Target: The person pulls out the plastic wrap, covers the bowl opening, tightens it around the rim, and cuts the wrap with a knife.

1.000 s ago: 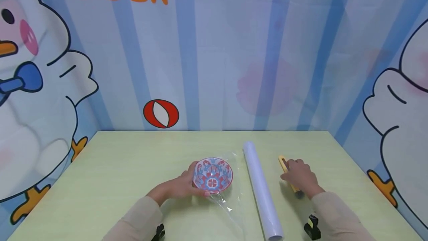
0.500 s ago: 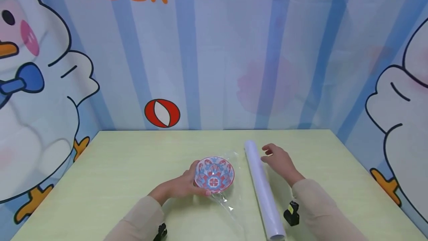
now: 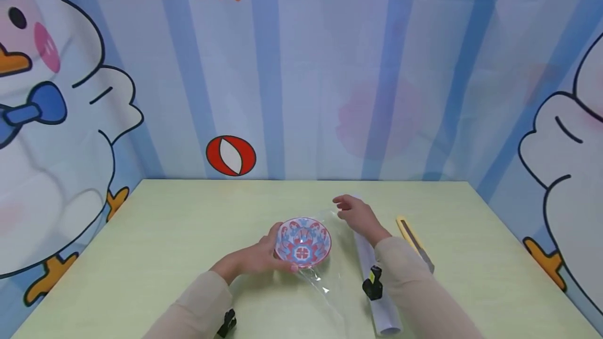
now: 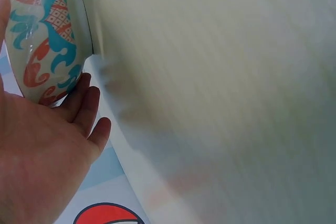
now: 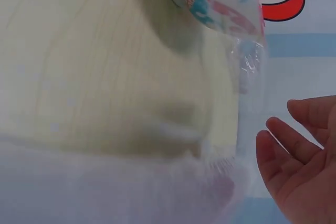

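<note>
My left hand [image 3: 254, 258] grips a patterned bowl [image 3: 303, 243] from its left side, thumb at the lower rim and fingers behind it. The bowl is tilted so its red, blue and white inside faces me. Clear plastic film [image 3: 325, 291] trails under and to the right of it. In the left wrist view the bowl's outside [image 4: 50, 40] shows, with fingertips beneath it. Right of the bowl, my right hand [image 3: 361, 218] reaches over the far end of a pale roll [image 3: 386, 315], fingers relaxed and holding nothing. In the right wrist view its fingertips are close to the film's edge.
A yellow utility knife [image 3: 409, 233] lies on the pale table [image 3: 188, 213] to the right of the roll, partly behind my right sleeve [image 3: 414, 286]. A printed duck curtain [image 3: 311, 67] stands behind the table's far edge.
My right hand has let go of the utility knife, leaving it on the table, and has moved left over the roll toward the film. The left hand still holds the bowl in place.
</note>
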`<state>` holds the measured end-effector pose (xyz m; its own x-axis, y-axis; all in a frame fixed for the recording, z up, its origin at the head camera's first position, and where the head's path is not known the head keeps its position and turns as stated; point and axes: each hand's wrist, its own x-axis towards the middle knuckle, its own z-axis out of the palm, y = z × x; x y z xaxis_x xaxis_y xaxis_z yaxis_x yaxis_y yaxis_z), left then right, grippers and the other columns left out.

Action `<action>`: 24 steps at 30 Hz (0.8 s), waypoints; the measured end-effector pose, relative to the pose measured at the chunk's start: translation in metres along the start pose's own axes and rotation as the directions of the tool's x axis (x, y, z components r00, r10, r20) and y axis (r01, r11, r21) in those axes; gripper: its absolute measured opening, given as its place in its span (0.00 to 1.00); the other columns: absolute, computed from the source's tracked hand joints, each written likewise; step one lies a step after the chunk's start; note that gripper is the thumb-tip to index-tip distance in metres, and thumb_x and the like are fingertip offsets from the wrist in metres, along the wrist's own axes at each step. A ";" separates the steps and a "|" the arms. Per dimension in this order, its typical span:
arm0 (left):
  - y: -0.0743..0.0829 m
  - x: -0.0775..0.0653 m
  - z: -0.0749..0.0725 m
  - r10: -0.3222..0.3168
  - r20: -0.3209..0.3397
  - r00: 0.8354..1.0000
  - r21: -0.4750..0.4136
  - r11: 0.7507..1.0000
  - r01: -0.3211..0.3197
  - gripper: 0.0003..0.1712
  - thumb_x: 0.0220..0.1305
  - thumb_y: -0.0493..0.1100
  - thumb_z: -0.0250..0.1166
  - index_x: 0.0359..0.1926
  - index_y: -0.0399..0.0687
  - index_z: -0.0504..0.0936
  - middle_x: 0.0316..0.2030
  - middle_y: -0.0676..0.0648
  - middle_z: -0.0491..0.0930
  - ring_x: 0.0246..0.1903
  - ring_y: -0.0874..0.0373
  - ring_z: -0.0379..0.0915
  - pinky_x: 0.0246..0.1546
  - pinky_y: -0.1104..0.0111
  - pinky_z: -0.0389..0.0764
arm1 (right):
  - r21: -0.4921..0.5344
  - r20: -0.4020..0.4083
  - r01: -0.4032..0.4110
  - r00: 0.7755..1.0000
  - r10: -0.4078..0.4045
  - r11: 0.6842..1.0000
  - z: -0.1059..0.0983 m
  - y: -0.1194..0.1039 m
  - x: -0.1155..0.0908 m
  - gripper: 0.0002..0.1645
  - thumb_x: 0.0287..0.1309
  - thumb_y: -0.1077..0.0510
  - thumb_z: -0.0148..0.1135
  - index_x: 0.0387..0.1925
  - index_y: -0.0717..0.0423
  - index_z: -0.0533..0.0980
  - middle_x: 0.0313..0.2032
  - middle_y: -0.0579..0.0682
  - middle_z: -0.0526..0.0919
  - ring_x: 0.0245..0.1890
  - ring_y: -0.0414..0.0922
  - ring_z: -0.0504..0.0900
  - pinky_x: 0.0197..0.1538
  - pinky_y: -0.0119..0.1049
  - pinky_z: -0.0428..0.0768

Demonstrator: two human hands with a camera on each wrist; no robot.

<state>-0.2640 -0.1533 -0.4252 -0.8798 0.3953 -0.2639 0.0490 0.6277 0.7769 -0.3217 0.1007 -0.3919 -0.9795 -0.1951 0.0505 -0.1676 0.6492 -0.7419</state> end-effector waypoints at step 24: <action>0.000 0.000 0.001 0.012 -0.004 1.000 -0.023 1.000 -0.012 0.65 0.44 0.62 0.70 0.71 0.54 0.35 0.68 0.41 0.50 0.67 0.44 0.47 0.63 0.44 0.58 | -0.138 0.048 0.039 0.998 -0.033 0.990 0.037 -0.003 0.011 0.15 0.52 0.66 0.50 0.41 0.57 0.78 0.42 0.56 0.81 0.43 0.50 0.78 0.48 0.44 0.75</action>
<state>-0.2633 -0.1533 -0.4257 -0.8810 0.4000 -0.2527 0.0485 0.6077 0.7927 -0.3279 0.0691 -0.4140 -0.9669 -0.2516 0.0422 -0.2196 0.7365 -0.6398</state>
